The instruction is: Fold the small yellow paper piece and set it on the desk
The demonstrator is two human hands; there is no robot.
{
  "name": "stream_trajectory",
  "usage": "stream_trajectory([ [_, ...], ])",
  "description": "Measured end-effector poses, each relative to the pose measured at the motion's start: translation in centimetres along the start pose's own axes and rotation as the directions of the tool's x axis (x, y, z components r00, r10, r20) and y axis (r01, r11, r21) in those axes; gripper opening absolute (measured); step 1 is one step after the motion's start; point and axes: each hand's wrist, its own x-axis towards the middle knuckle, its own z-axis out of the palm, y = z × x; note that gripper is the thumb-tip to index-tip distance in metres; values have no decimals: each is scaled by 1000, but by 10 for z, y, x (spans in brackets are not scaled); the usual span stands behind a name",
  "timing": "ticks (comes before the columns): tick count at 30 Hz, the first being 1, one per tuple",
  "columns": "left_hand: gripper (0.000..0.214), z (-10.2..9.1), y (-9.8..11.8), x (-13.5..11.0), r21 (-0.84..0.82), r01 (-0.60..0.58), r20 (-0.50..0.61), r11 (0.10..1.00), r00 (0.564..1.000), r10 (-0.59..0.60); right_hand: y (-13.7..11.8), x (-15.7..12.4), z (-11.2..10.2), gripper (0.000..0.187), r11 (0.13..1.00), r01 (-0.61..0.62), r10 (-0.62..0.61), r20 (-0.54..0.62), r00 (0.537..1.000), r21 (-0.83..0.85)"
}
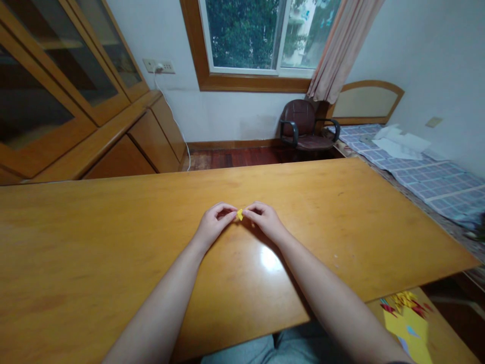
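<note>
A small piece of folded yellow paper (240, 215) is held between my two hands, just above the wooden table (113, 242). My left hand (216, 222) pinches its left side between thumb and fingertips. On the other side, my right hand (267, 220) pinches it in the same way. The fingertips hide part of the paper, and its exact folded shape is too small to make out.
At the lower right, a lower surface (450, 328) holds yellow paper sheets (415, 331) and several small yellow and red pieces (403, 302). Beyond the table stand a brown armchair (301, 124), a bed (424, 172) and wooden cabinets (113, 151).
</note>
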Motion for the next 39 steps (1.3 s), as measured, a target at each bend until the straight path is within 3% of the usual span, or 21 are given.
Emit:
stream_trajectory([
  [6, 21, 1, -3, 1, 48, 21, 22, 999, 1000, -23, 2, 0, 2, 23, 999, 29, -28, 17, 999, -14],
  [10, 21, 0, -1, 2, -56, 90, -23, 994, 996, -91, 5, -2, 5, 21, 996, 85, -86, -50, 995, -28],
  [15, 23, -1, 2, 3, -241, 151, -53, 959, 984, -169, 4, -4, 7, 14, 940, 295, -308, -58, 950, -171],
  [20, 22, -1, 2, 4, -199, 131, -17, 971, 990, -137, 3, -4, 7, 12, 857, 443, -447, 50, 893, -263],
  [30, 23, 1, 2, 4, -111, 105, 24, 988, 994, -102, 6, -1, 6, 8, 835, 481, -492, 31, 870, -268],
  [39, 26, 7, -1, -1, -240, 65, 2, 969, 998, -67, 1, -1, 4, 8, 876, 434, -451, -38, 892, -209],
])
